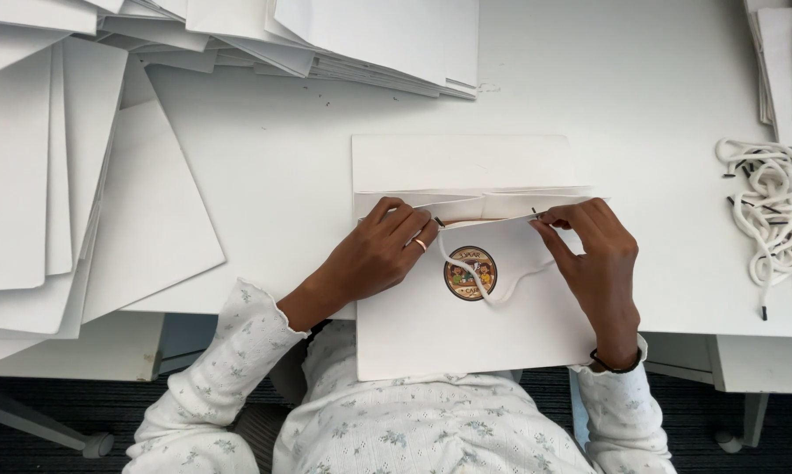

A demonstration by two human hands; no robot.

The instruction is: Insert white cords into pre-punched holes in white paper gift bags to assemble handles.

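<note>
**Two hands at the mouth of a flat white paper bag**

At the left edge of the frame lie fanned stacks of flat white paper sheets, with more piled along the top. On the white table, at centre, lies a flat white paper gift bag with a round colourful sticker on its face; its lower edge hangs over the table's near edge towards the person.

The left hand, a ring on one finger, curls its fingers over the bag's open top edge and pins it there. A soft white cord handle loops across the sticker. The right hand pinches the cord's dark-tipped end at the upper right of the bag's face.

The bag looks light and stiff but easily creased, best held by its reinforced top edge; the cord looks limp and is best gripped by its hard tip.

At the right edge lies a loose heap of similar white cords, with more stacked paper above it.
</note>
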